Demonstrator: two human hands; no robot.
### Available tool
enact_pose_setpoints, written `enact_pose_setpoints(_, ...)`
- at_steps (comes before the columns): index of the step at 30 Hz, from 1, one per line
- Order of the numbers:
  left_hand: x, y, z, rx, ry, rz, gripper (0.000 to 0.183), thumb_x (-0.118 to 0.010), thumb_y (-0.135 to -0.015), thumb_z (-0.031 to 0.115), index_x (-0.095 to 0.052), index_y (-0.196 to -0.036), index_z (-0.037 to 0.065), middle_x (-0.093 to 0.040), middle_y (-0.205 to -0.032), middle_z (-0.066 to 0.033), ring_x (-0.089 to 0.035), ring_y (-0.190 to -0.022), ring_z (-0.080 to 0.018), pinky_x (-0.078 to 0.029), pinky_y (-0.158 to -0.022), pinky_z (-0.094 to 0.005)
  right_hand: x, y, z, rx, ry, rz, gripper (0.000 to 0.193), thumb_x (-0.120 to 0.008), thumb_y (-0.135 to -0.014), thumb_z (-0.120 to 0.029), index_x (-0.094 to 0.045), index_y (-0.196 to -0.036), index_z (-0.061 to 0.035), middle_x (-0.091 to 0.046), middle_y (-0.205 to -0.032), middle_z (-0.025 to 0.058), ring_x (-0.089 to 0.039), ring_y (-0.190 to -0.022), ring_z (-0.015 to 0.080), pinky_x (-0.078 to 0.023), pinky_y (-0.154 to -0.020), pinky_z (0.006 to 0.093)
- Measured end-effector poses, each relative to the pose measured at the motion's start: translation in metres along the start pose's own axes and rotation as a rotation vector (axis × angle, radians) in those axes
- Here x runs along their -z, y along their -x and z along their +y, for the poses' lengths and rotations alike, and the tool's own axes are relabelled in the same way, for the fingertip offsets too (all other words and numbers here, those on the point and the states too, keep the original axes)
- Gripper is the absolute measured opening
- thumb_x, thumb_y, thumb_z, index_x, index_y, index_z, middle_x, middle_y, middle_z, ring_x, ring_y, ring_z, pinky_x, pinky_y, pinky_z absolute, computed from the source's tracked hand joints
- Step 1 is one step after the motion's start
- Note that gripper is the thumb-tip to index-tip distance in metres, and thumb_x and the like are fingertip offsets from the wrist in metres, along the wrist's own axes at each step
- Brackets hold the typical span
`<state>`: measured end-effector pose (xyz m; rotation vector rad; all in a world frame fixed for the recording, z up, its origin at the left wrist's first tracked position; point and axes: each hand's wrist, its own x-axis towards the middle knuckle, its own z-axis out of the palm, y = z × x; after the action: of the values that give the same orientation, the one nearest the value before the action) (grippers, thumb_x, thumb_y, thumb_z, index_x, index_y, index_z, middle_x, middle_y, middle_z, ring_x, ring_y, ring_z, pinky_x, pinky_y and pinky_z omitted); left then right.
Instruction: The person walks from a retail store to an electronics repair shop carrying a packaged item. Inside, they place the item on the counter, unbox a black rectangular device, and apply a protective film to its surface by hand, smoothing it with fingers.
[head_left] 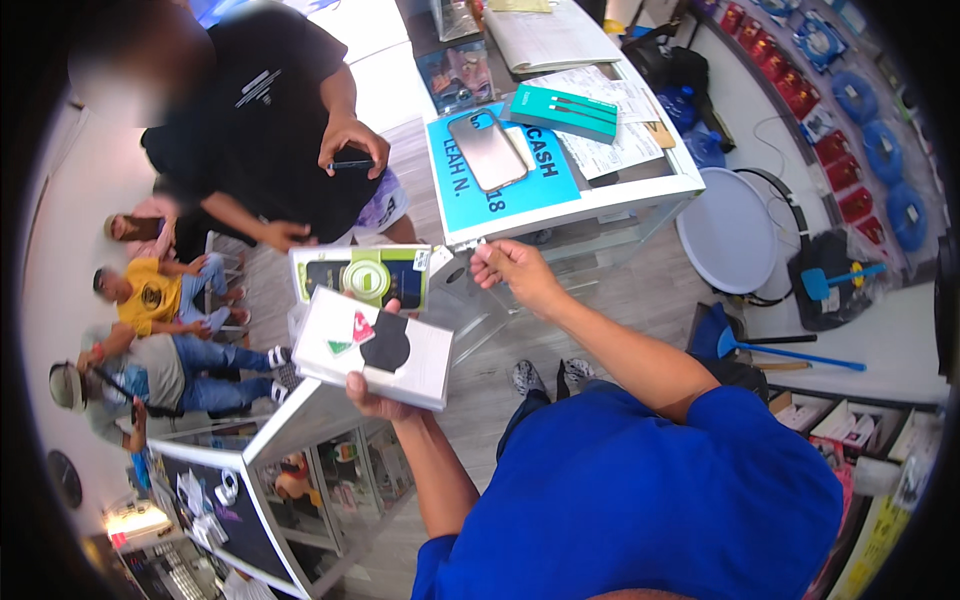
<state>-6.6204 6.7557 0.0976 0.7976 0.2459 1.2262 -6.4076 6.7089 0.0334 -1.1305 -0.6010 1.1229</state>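
My left hand [378,400] grips a white flat box [425,365] from below and the side, with fingertips over its far edge. The box has a black rounded shape and small red and green marks on top. Just beyond it is a green-and-white package [415,268] with a dark window; whether my left hand also bears it, I cannot tell. My right hand [507,268] is at the near corner of the glass display counter [640,195], fingers pinched together. Something small and shiny shows at the fingertips, too small to name.
On the counter lie a blue sheet [465,205], a phone case [488,150], a teal cable box [565,112] and papers. A person in black [260,110] stands opposite, holding a phone [350,160]. Several seated people are at left. A round white lid [725,230] stands at right.
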Motion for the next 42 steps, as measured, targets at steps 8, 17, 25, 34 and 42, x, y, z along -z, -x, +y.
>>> enact_pose_setpoints(8, 0.02, 0.001, 0.01, 0.18, 0.119, 0.007, 0.11, -0.07, -0.074, 0.039, -0.008, -0.154, -0.002, -0.032, -0.155, -0.0173, -0.061, -0.118, -0.041, -0.054, -0.098, -0.0455, 0.001, -0.019, 0.017, 0.01, 0.028, -0.086, 0.034, -0.059, -0.1, -0.031, -0.069, -0.09, 0.0001, -0.069, -0.078, 0.0075, -0.065, -0.07, 0.0124, -0.052, -0.065, 0.0268)
enact_pose_setpoints(17, -0.027, 0.003, 0.015, 0.462, -0.044, -0.213, 0.117, -0.083, -0.056, 0.038, -0.025, -0.148, -0.005, -0.042, -0.144, -0.0252, -0.063, -0.11, -0.0364, -0.056, -0.089, -0.0399, 0.043, 0.06, -0.068, 0.041, 0.15, -0.345, 0.048, -0.048, -0.103, -0.045, -0.066, -0.117, -0.0025, -0.069, -0.099, 0.0073, -0.065, -0.079, 0.0166, -0.053, -0.074, 0.0325)
enact_pose_setpoints(25, -0.165, -0.001, -0.099, 0.787, -0.058, -0.486, 0.115, -0.085, -0.053, 0.039, -0.033, -0.146, -0.004, -0.05, -0.137, -0.0265, -0.064, -0.108, -0.0361, -0.055, -0.091, -0.0412, 0.162, 0.139, -0.125, 0.064, 0.005, -0.064, 0.043, -0.055, -0.102, -0.033, -0.054, -0.13, 0.0003, -0.066, -0.105, 0.0087, -0.068, -0.081, 0.0158, -0.055, -0.073, 0.0275)
enact_pose_setpoints(34, -0.305, -0.038, -0.2, 0.659, -0.052, -0.38, 0.097, -0.075, -0.074, 0.039, -0.031, -0.148, -0.004, -0.051, -0.138, -0.0232, -0.063, -0.111, -0.0336, -0.052, -0.097, -0.0436, 0.369, 0.174, -0.192, 0.211, -0.023, 0.308, 0.033, -0.056, -0.1, -0.024, -0.058, -0.122, -0.0001, -0.067, -0.102, 0.007, -0.061, -0.071, 0.0104, -0.051, -0.057, 0.0245)
enact_pose_setpoints(42, -0.398, -0.208, -0.285, 0.36, -1.186, -0.56, 0.078, -0.07, -0.079, 0.053, -0.054, -0.13, -0.004, -0.065, -0.106, -0.0142, -0.062, -0.091, -0.0187, -0.048, -0.085, -0.0306, 0.444, 0.114, -0.221, 0.184, -0.026, 0.135, 0.03, -0.053, -0.101, -0.023, -0.058, -0.121, -0.0006, -0.067, -0.101, 0.0065, -0.062, -0.076, 0.01, -0.051, -0.06, 0.0245)
